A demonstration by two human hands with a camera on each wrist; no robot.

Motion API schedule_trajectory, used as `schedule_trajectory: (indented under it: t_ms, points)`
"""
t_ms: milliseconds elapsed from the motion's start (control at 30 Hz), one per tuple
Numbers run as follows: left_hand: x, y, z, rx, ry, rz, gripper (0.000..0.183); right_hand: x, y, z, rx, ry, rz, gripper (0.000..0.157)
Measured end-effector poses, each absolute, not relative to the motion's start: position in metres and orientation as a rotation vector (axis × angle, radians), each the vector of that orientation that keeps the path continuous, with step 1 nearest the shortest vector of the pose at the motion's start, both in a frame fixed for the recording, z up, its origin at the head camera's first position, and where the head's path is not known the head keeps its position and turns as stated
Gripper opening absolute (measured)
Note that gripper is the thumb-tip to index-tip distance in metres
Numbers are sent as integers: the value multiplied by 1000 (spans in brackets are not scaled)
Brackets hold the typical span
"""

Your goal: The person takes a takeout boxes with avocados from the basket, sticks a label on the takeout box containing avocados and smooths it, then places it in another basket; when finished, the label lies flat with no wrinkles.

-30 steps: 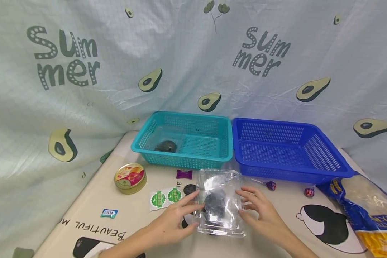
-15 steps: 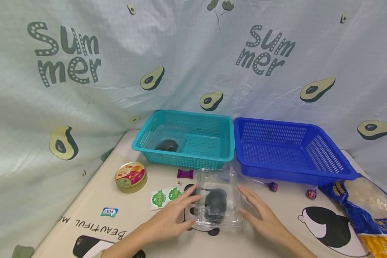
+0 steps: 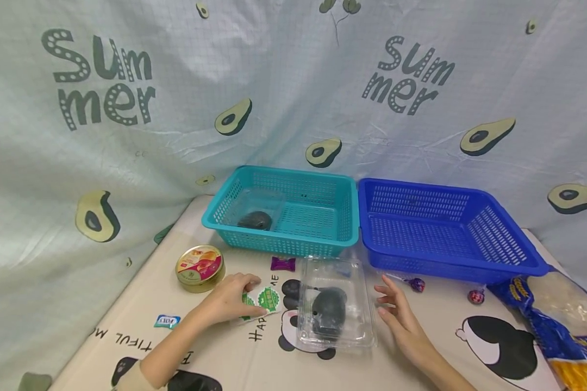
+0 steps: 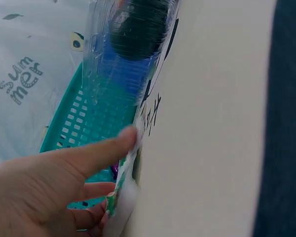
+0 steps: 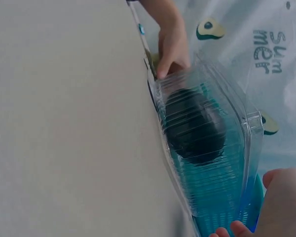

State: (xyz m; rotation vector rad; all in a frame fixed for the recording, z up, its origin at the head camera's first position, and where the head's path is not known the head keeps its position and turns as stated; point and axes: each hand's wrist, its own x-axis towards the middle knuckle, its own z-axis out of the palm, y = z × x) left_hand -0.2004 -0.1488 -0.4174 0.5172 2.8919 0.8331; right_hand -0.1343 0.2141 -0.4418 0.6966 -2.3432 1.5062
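Observation:
A clear plastic clamshell box (image 3: 354,282) sits on the table in front of me, with a dark, smooth oval thing (image 3: 330,310) inside. My left hand (image 3: 227,301) is to the left of the box, its thumb and fingers pinching a torn white sheet of round green stickers (image 3: 269,298). In the left wrist view the sheet (image 4: 121,202) stands tilted between thumb and fingers, slightly blurred. My right hand (image 3: 401,326) hovers just right of the box, apart from it, with fingers loosely bent and holding nothing.
A teal basket (image 3: 283,243) behind holds another clear box with a dark thing. Beside it stands a blue basket (image 3: 450,269). Around lie a round tin (image 3: 200,267), a purple candy (image 3: 283,264), a blue-white candy (image 3: 167,321), two lollipops (image 3: 417,284) and a blue-yellow bag (image 3: 557,320).
My left hand has left the box and moved left onto the sticker sheet. The right hand has drawn slightly away to the right. The box now rests on the table, released.

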Motion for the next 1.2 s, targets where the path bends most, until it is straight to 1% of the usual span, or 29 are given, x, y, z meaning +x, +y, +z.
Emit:
schedule_trajectory:
  t_ms: [67,267,367,500,600,733,867,1000,1200]
  points:
    - [-201,-148,-418,520,2857,851,57,-134,214,-442,680,-2309,1528,54]
    - [-199,-147,-407,522,2769,1010,17,-137,215,-433,669,-2245,1504,50]
    - [-193,-145,-390,572,2777,1080,9,-138,211,-421,729,-2193,1389,50]
    - [-182,-132,-360,677,2769,1189,9,-137,197,-396,815,-2153,1170,45]
    - [-173,-112,-343,835,2692,1279,10,-136,182,-379,871,-2145,1081,38]
    - [-162,-84,-333,1055,2629,1279,14,-137,163,-364,912,-2181,1062,31]
    - [-157,-67,-330,1177,2645,1213,15,-137,153,-360,878,-2239,1092,22]
    - [-157,-63,-331,1197,2609,1253,15,-136,154,-360,821,-2273,1137,17]
    - [-161,-72,-334,1058,2549,1418,16,-137,161,-361,767,-2303,1205,14]
